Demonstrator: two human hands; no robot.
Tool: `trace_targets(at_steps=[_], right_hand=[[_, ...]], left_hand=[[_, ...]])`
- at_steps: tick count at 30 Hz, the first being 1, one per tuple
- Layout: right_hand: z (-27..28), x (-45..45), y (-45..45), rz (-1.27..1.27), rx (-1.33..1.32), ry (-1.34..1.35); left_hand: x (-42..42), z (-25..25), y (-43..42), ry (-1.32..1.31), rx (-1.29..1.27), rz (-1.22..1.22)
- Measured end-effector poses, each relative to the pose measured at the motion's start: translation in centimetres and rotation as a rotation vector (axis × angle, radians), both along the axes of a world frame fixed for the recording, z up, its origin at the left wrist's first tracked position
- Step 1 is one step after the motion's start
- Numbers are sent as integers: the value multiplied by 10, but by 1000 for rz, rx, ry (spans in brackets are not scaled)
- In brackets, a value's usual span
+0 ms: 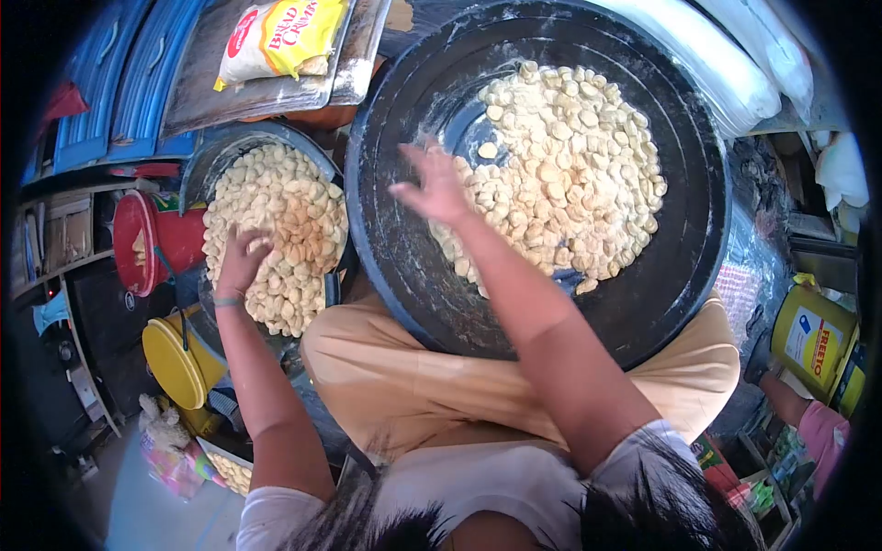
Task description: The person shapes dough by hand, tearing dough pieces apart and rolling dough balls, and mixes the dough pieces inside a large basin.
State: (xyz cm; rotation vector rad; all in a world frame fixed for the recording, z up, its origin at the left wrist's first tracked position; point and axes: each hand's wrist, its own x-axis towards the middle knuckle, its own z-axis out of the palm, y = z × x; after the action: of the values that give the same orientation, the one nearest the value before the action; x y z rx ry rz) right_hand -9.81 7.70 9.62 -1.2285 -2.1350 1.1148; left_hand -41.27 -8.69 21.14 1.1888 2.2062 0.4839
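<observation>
A wide black basin [684, 184] stands before my crossed legs, with a large heap of pale, flour-dusted dough pieces [574, 174] in it. Over the left part of this basin, my right hand [435, 184] has its fingers spread, somewhat blurred, and nothing shows in it. To the left is a smaller dark tub [195, 174], full of similar dough pieces [294, 197]. My left hand [243, 260] is at the left side of that heap, fingers apart and slightly curled, with no piece visibly held. A patch of the basin's dark bottom shows near my right hand.
A bread crumbs bag [280, 39] lies on metal trays [197, 96] at the upper left. A red bucket [135, 241] and a yellow bucket [175, 365] stand at the left. Another person's arm [785, 401] shows at the right, near a yellow-green container [813, 335].
</observation>
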Motion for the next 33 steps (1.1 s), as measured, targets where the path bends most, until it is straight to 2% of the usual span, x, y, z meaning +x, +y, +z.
trace_targets(at_steps=[1, 2, 3, 5, 7, 8, 9, 10, 11, 12, 14, 16, 17, 18, 19, 21, 22, 24, 26, 27, 30, 33], right_hand=[[-40, 38, 2, -109, -70, -169], [-68, 84, 0, -61, -248, -400], [-81, 117, -31, 16, -135, -722], [-70, 139, -70, 223, -116, -743], [-24, 152, -85, 571, -381, -611], [-29, 169, -92, 537, -417, -313], [-41, 195, -94, 495, -447, -13], [-63, 222, -96, 135, -668, 18], [-82, 250, -87, -227, -866, 40], [-79, 277, -74, -348, -905, -143], [-88, 312, -75, -407, -1301, -240], [-91, 303, -80, -590, -1505, -230], [-104, 288, -83, -522, -1714, 59], [-106, 247, -86, -691, -1756, 127], [-86, 208, -86, -489, -1611, 295], [-144, 169, -96, -551, -1797, 707], [-93, 137, -84, -516, -1716, 639], [-96, 132, -85, -288, -1586, 485], [-69, 155, -73, -135, -1604, 442], [-59, 173, -62, -60, -1607, 421], [-91, 229, -49, -146, -1905, -37], [-98, 199, -90, -415, -1769, 188]], left_hand=[[8, 8, -11, 125, -31, -30], [19, 17, -14, 251, -60, -56], [50, 35, 1, 123, 37, -78], [106, 37, 40, -225, 167, -263], [169, 26, 98, -601, 15, -424], [182, -13, 130, -663, -63, -579], [200, -49, 161, -551, -166, -644], [215, -82, 184, -496, -151, -619], [223, -120, 205, -321, -185, -590], [231, -157, 226, -178, -182, -509], [245, -198, 230, 5, -272, -423], [259, -206, 228, 105, -416, -411], [277, -207, 212, 137, -444, -419], [291, -198, 192, 121, -535, -480], [297, -183, 182, 111, -613, -531], [288, -185, 177, 47, -664, -576], [279, -205, 174, -14, -639, -572], [266, -216, 169, -96, -592, -551], [261, -217, 166, -143, -539, -524], [269, -221, 153, -91, -519, -715], [292, -164, 132, -341, -775, -1064], [287, -169, 118, -163, -511, -595]])
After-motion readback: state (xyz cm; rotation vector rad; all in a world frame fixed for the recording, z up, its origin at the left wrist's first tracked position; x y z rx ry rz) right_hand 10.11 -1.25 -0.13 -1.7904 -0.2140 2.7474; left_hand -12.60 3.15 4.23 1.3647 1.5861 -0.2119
